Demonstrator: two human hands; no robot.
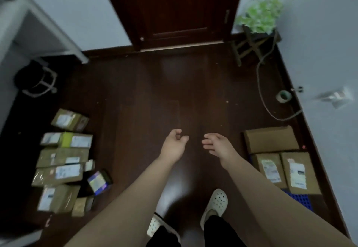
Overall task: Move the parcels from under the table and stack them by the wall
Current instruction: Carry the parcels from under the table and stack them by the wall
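Observation:
Several cardboard parcels [64, 161] with white labels lie in a loose row on the dark floor at the left, beside the white table [48, 23]. Three brown parcels [271, 140] lie by the right wall [319, 53], partly on a blue mat [302, 200]. My left hand [174, 144] and my right hand [217, 146] hang over the bare floor in the middle, both empty with relaxed fingers, between the two groups of parcels.
A dark wooden door [174, 8] closes the far wall. A green plant on a small wooden stand [257, 25] fills the far right corner, with a hose [265, 101] and a tape roll [283, 96] on the floor. A black stool [33, 78] sits under the table.

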